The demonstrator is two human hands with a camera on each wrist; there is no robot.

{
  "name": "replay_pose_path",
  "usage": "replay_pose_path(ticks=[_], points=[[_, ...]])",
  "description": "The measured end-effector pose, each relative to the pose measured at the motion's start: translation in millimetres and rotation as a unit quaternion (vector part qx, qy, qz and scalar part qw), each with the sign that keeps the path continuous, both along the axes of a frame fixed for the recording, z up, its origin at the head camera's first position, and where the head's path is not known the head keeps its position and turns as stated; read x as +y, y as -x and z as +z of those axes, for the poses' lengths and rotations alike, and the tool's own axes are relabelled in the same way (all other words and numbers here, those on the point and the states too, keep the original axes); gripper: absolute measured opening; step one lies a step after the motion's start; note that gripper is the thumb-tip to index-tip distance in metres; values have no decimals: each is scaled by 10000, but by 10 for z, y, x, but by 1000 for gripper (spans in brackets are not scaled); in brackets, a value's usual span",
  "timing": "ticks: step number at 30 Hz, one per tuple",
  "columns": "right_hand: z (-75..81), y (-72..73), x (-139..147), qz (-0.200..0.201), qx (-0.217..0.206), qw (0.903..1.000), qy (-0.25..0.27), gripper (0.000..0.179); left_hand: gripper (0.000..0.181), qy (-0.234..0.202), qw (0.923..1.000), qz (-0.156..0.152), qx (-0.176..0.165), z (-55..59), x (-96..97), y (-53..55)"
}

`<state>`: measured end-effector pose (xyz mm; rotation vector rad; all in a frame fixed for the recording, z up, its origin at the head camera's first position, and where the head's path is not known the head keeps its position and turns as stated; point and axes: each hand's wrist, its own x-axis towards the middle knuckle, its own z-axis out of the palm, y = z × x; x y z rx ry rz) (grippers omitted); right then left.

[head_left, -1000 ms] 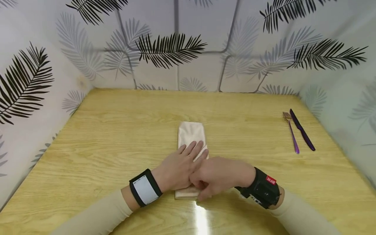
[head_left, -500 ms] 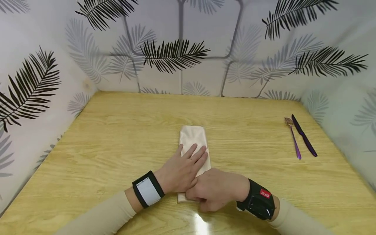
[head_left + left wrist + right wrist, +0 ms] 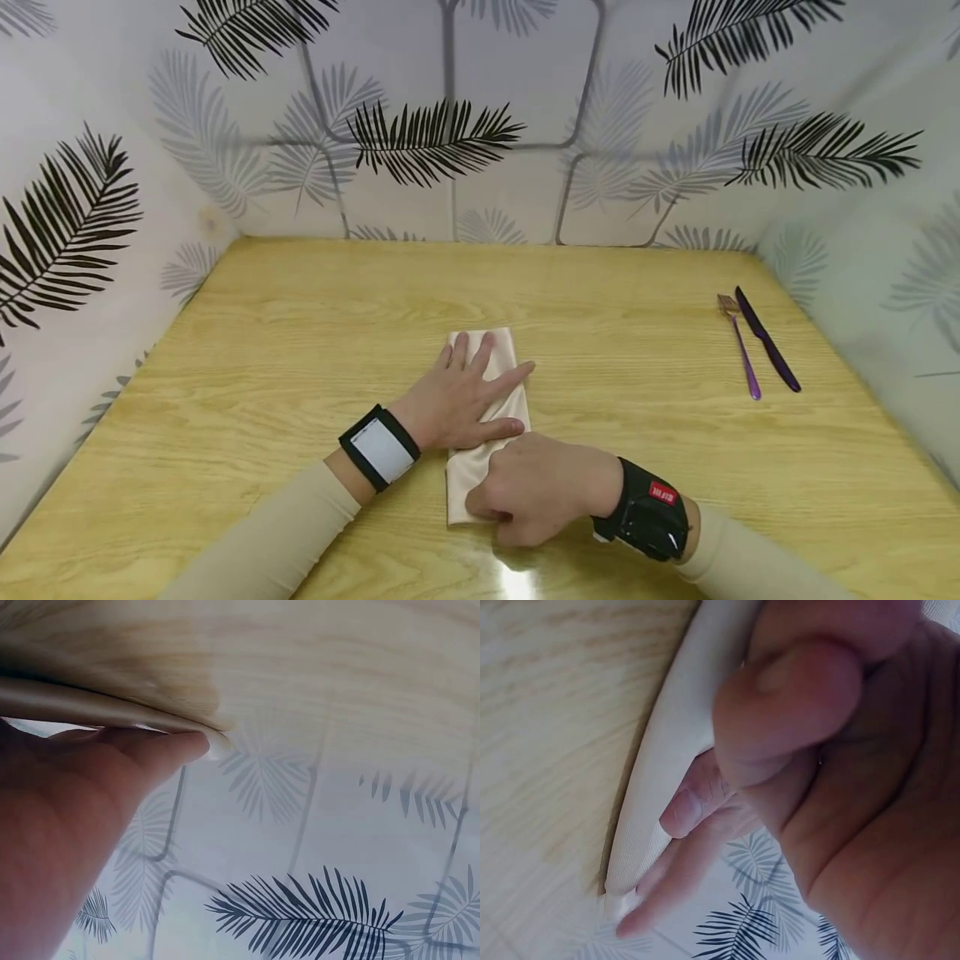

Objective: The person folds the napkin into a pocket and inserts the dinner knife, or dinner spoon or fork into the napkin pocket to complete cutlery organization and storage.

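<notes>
A folded cream satin cloth napkin (image 3: 467, 477) lies as a long narrow strip on the wooden table. My left hand (image 3: 459, 402) rests flat on its far half, fingers spread and thumb pointing right. Just nearer, my right hand (image 3: 546, 490) is curled into a fist and presses on the near half of the strip. From the right wrist, the napkin's edge (image 3: 664, 757) shows as a thick folded layer beside the curled fingers, with nothing visible inside the fist. The left wrist view shows a finger of the left hand (image 3: 75, 802) along the folded edge.
At the table's right side lie a fork (image 3: 742, 354) with a purple handle and a dark purple knife (image 3: 768, 342), side by side. Leaf-patterned cloth walls (image 3: 510, 200) enclose the wooden table (image 3: 300, 333) at the back and both sides.
My left hand has slid away from me along the napkin and spread its fingers. The right fist has shifted slightly toward me, so more of the napkin's near end shows.
</notes>
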<state>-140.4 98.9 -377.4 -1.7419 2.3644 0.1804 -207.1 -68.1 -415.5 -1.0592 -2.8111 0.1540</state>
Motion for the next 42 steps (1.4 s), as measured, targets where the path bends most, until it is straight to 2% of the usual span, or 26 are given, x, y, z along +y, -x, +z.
replay_pose_path(ticks=[5, 14, 16, 19, 22, 23, 25, 27, 29, 31, 33, 34, 35, 37, 39, 40, 42], points=[[-1, 27, 11, -106, -97, 9999, 15, 26, 71, -13, 9999, -121, 22, 1, -1, 28], [-15, 55, -6, -114, -404, 9991, 26, 26, 81, 75, 9999, 54, -81, -8, -44, 52], [5, 74, -11, -170, -639, 9978, 1, 27, 84, 43, 9999, 88, -92, -3, -56, 55], [103, 130, -10, -380, -1037, 9938, 150, 24, 84, 134, 9998, 156, -52, 5, -75, 58], [333, 237, 15, -872, -1179, 9855, 859, 16, 88, 240, 9993, 257, -129, 6, -84, 63], [433, 288, 28, -1177, -1190, 9783, 1220, 13, 88, 217, 9992, 278, -201, 3, -80, 65], [652, 407, 75, -1915, -1229, 9526, 2022, 16, 92, 175, 9987, 304, -370, -12, -59, 73], [856, 545, 145, -2768, -1244, 9144, 2680, 28, 95, 36, 9980, 326, -538, -15, -33, 75], [991, 700, 238, -3530, -1430, 8677, 3195, 43, 97, 15, 9976, 310, -625, -36, -6, 80], [1058, 862, 335, -4111, -1599, 8285, 3451, 57, 98, 32, 9966, 338, -748, -26, -3, 90], [1041, 1017, 439, -4585, -1728, 7974, 3523, 69, 96, -53, 9939, 395, -1030, 28, -28, 116], [1008, 1098, 513, -4771, -1753, 7860, 3519, 74, 93, -166, 9918, 430, -1188, 73, -46, 147], [967, 1179, 602, -4961, -1684, 7794, 3436, 77, 91, -300, 9893, 499, -1341, 140, -73, 178], [860, 1331, 854, -5364, -1392, 7722, 3109, 83, 86, -742, 9837, 698, -1480, 290, -139, 251], [739, 1458, 1207, -5788, -919, 7636, 2710, 81, 82, -1222, 9772, 971, -1437, 463, -213, 316], [677, 1512, 1404, -6042, -696, 7531, 2510, 77, 81, -1434, 9738, 1112, -1372, 542, -246, 341], [558, 1581, 1807, -6522, -341, 7254, 2175, 67, 81, -1743, 9678, 1335, -1234, 676, -296, 374]])
